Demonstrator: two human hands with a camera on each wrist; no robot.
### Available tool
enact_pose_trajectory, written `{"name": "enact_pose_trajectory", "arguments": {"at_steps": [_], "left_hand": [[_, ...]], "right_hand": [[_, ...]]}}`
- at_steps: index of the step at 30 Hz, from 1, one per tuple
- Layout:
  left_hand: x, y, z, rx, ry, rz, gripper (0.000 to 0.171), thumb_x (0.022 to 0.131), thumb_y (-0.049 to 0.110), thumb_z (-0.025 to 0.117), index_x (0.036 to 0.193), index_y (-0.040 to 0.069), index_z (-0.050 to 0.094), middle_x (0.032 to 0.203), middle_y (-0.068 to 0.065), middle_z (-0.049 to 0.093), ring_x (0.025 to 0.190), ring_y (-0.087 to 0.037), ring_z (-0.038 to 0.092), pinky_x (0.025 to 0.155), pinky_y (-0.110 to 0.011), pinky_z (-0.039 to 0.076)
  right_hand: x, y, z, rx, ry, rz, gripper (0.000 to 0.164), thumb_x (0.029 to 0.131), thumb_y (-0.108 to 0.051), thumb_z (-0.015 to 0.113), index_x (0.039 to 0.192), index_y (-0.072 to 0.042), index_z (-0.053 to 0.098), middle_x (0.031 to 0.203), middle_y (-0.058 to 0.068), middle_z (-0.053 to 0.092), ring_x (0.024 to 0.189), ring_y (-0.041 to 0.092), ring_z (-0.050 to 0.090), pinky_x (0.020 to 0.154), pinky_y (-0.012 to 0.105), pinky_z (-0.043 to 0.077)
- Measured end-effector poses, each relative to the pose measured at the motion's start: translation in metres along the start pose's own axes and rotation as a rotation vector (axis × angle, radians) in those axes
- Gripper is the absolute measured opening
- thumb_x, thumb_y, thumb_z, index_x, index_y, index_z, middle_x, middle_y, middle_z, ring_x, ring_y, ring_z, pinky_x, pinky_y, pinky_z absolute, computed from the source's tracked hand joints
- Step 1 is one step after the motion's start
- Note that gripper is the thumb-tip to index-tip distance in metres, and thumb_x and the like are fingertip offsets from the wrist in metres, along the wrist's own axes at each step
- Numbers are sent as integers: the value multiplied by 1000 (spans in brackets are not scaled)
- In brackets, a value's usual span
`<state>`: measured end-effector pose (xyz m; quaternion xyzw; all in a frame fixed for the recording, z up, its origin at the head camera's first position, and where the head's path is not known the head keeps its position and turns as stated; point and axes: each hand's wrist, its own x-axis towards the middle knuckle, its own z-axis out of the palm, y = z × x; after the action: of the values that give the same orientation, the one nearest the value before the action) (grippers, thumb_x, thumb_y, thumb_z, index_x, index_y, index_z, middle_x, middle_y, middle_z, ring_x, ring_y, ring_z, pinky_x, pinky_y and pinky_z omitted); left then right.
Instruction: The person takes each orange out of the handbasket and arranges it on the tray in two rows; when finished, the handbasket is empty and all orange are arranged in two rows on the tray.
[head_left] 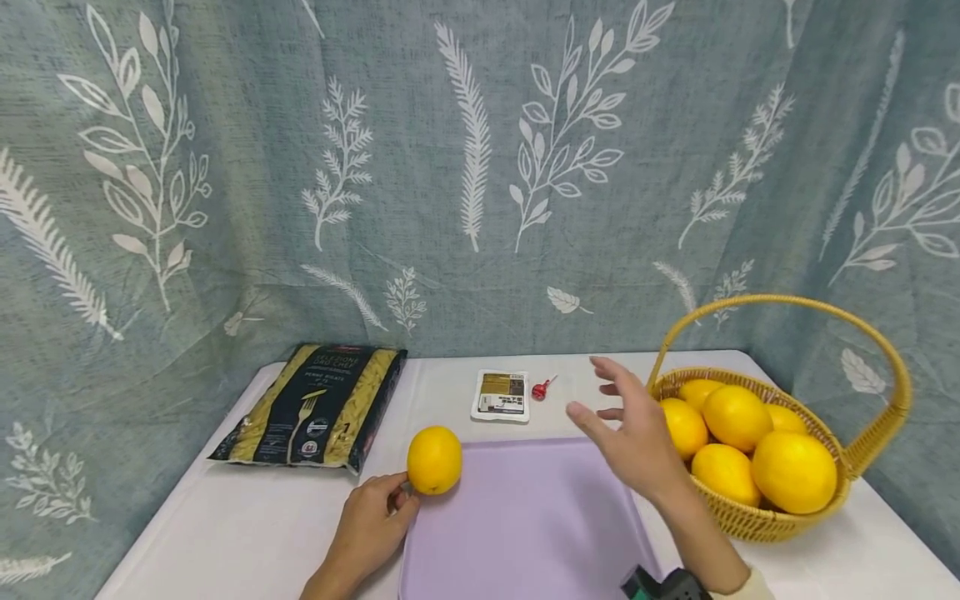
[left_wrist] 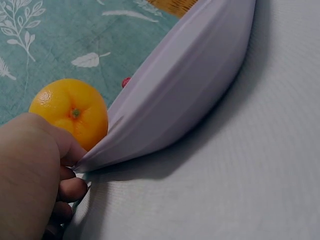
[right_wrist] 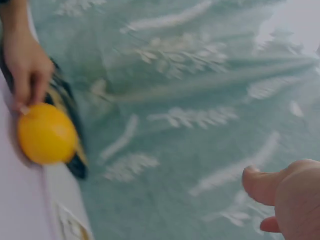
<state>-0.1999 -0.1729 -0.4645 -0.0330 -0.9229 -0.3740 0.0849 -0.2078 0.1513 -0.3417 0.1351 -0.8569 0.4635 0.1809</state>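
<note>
My left hand (head_left: 376, 518) pinches the rim of a shallow lilac tray (head_left: 525, 517) near its far left corner. Beside those fingers, a single orange (head_left: 435, 460) sits in that corner; from the left wrist view, its stem end (left_wrist: 76, 113) faces the camera. Above the tray's right side my right hand (head_left: 636, 429) hangs in the air, fingers spread and holding nothing. To its right stands a wicker basket (head_left: 780, 527) with a tall handle, filled with several oranges (head_left: 737, 417). In the right wrist view only the thumb (right_wrist: 262, 185) and part of the right hand show.
A bag of penne pasta (head_left: 315, 408) lies at the back left. Behind the tray are a small flat white packet (head_left: 501, 396) with a dark label and a little red wrapped lollipop (head_left: 540, 390). A patterned green curtain (head_left: 420, 167) hangs behind the white table (head_left: 247, 525).
</note>
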Motion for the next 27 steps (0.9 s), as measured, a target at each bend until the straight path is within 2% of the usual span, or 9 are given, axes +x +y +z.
{"name": "enact_pose_trajectory", "arguments": {"at_steps": [4,9,13,16,19,27], "left_hand": [[0,1,1,-2,4,4,8,86,10,71,94,9,72,71,6,52,69,-11,45,62,-26,37],[-1,0,0,4,12,18,9,86,10,70,95,9,72,71,6,52,70,-11,46,62,-26,37],[-1,0,-1,10,7,16,7,86,10,71,93,10,71,71,6,52,71,-12,46,63,-26,37],[0,0,0,16,2,14,6,86,10,71,92,10,71,72,6,52,71,-12,46,63,-26,37],[0,0,-1,20,3,13,7,87,10,71,93,10,71,73,6,52,72,-12,46,63,-26,37],[2,0,1,26,-3,3,5,87,10,70,91,10,70,72,6,52,72,-12,46,64,-27,37]], "right_hand": [[0,4,-38,-53,29,40,66,98,-33,68,152,-7,41,149,21,47,129,39,50,99,53,50],[-1,11,-75,-104,85,66,67,98,-34,67,153,-7,40,150,20,46,130,41,48,98,45,50],[-4,21,-99,-161,110,144,70,99,-38,65,154,-6,38,151,24,43,133,47,43,99,52,46],[-8,28,-114,-202,132,228,73,100,-42,62,156,-4,35,153,29,39,135,52,38,100,65,40],[-10,35,-125,-250,145,283,76,100,-45,60,157,-5,32,154,31,35,135,55,36,100,69,38],[-21,62,-140,-386,161,335,76,99,-41,62,156,-1,31,151,37,34,134,60,31,100,76,28]]}}
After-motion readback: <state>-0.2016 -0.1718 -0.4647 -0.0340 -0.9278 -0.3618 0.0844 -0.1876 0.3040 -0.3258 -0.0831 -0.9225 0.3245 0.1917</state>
